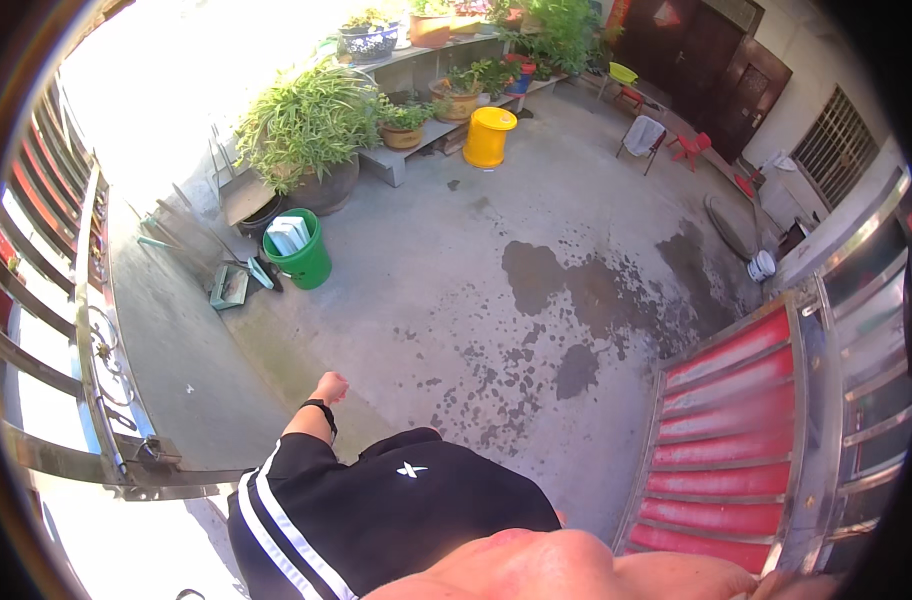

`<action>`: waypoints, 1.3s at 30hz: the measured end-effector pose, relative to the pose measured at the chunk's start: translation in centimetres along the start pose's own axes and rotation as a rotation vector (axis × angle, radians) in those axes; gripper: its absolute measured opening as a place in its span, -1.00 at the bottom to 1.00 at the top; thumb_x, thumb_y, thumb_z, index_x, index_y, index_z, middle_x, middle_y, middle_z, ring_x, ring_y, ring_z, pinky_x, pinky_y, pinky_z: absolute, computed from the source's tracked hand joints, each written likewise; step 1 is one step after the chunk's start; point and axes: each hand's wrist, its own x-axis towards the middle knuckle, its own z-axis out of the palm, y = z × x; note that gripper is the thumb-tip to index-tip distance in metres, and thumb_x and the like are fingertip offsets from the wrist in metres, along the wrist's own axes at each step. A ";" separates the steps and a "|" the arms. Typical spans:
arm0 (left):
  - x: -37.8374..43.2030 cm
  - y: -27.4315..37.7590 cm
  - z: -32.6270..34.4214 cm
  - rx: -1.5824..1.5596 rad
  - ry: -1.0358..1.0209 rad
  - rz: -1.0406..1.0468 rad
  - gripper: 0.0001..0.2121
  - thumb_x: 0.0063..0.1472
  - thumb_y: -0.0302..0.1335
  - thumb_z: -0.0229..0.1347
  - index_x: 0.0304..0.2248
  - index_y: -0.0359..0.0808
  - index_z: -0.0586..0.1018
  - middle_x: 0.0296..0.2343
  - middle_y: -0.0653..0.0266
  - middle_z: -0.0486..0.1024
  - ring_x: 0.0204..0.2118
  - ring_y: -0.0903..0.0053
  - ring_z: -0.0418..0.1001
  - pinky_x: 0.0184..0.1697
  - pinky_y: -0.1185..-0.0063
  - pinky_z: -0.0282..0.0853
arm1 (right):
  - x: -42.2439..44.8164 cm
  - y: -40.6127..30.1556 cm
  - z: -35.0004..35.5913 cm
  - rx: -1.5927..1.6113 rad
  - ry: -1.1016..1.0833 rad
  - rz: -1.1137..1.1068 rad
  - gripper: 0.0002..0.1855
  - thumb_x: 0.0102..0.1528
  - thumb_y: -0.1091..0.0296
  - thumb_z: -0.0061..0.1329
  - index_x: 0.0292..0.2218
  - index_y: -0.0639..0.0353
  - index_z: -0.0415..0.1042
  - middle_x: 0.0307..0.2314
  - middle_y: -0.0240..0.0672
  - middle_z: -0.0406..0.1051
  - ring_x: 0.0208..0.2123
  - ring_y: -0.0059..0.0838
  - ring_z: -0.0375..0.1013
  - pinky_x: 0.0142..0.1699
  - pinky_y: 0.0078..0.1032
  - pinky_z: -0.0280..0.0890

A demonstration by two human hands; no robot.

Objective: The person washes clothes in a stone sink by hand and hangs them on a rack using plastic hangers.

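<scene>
My left hand [334, 386] hangs low in front of my body, its fingers curled in and nothing visible in them. A black band [319, 411] circles that wrist. My right hand is out of view. Below lies my black clothing [426, 495] with white stripes and a small white mark. Nearest ahead of the left hand, though well apart from it, stands a green bucket [306, 259] with pale blue-white pieces [288, 234] inside. Beside the bucket a light teal dustpan [229, 288] rests on the concrete floor [396, 262].
A red-panelled metal gate leaf [718, 442] stands at right, a barred metal gate [88, 300] at left. Dark wet patches [591, 292] mark the floor. Farther off are a yellow bucket [488, 139], potted plants [306, 127], a chair [643, 139] and brown doors [681, 60].
</scene>
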 end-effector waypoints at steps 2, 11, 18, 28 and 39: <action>0.3 1.9 1.1 -0.066 0.017 -0.010 -0.89 0.00 -0.48 0.05 -0.43 -0.29 0.49 -0.63 0.34 0.45 -0.61 0.60 0.44 -0.59 0.58 0.38 | 4.8 -3.3 -2.7 -0.037 -0.028 -0.019 -0.91 -0.02 0.43 -0.16 -0.51 0.21 0.36 -0.68 -0.28 0.36 -0.69 -0.41 0.37 -0.64 -0.45 0.25; 16.0 19.0 7.0 0.044 0.077 -0.165 -0.88 0.03 -0.46 0.01 -0.47 -0.34 0.51 -0.65 0.29 0.45 -0.60 0.55 0.44 -0.58 0.55 0.37 | 30.4 -8.9 -15.9 -0.883 -0.013 -0.530 -0.93 -0.05 0.46 -0.16 -0.53 0.20 0.34 -0.69 -0.26 0.34 -0.69 -0.37 0.36 -0.65 -0.41 0.24; 24.3 53.8 18.8 0.079 -0.036 0.362 -0.86 0.04 -0.42 0.04 -0.44 -0.31 0.52 -0.60 0.29 0.48 -0.55 0.55 0.45 -0.46 0.58 0.38 | 34.8 -19.5 -23.9 0.454 0.190 -0.039 -0.85 0.01 0.38 -0.16 -0.34 0.20 0.31 -0.64 -0.27 0.35 -0.71 -0.46 0.34 -0.68 -0.53 0.21; 33.9 77.5 39.6 0.001 -0.430 0.481 -0.83 0.08 -0.46 0.04 -0.31 -0.30 0.46 -0.57 0.36 0.43 -0.56 0.66 0.40 -0.56 0.66 0.31 | 43.2 -29.6 -40.7 0.644 0.352 0.238 -0.85 0.00 0.42 -0.11 -0.32 0.18 0.30 -0.63 -0.22 0.36 -0.66 -0.35 0.38 -0.60 -0.36 0.31; 40.7 95.3 54.9 0.321 -0.333 0.231 -0.88 0.05 -0.50 0.00 -0.37 -0.30 0.47 -0.62 0.32 0.42 -0.65 0.60 0.40 -0.65 0.60 0.31 | 50.7 -38.3 -63.5 0.659 0.600 0.087 -0.87 -0.07 0.36 -0.11 -0.49 0.20 0.44 -0.67 -0.33 0.39 -0.62 -0.46 0.40 -0.57 -0.50 0.26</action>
